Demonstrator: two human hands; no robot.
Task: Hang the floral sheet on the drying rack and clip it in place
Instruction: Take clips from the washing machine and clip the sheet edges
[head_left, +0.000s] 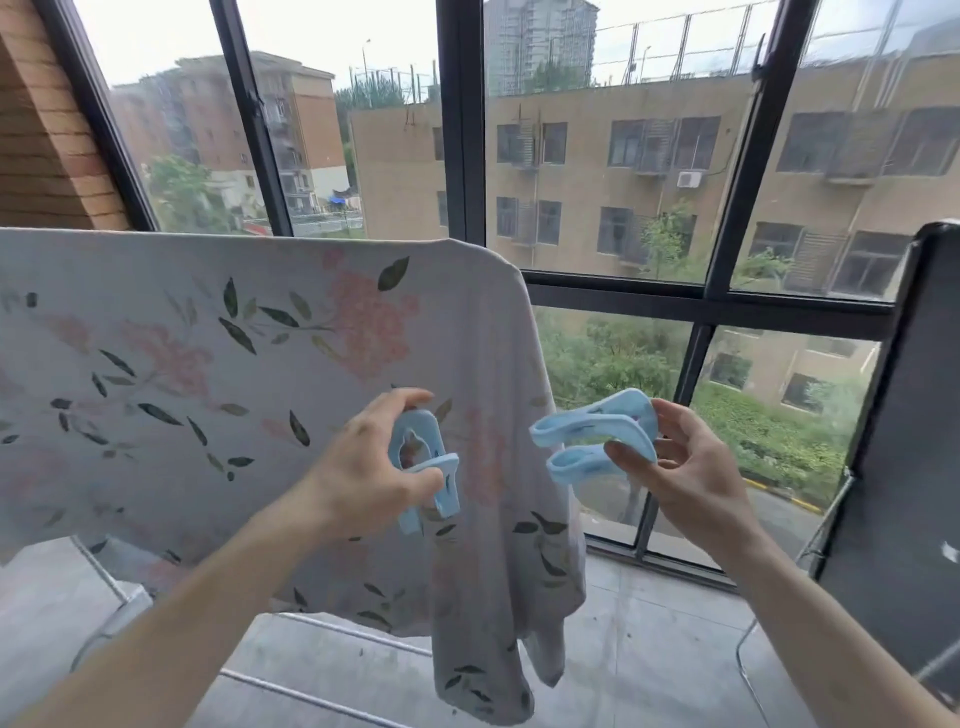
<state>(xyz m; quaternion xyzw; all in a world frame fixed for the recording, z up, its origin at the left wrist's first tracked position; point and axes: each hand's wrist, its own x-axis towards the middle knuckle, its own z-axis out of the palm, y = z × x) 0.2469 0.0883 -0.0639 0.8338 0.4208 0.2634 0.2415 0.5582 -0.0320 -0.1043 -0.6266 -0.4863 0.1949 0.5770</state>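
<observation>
Two pale blue clips are being pinched mid-frame, one in the left hand (363, 467), one in the right hand (691, 467); the floral sheet (208, 374), draping left, is risking sliding off unclipped.

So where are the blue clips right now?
In the head view, one blue clip is held in the left hand in front of the floral sheet; the other blue clips are in the right hand, just right of the sheet's edge.
</observation>
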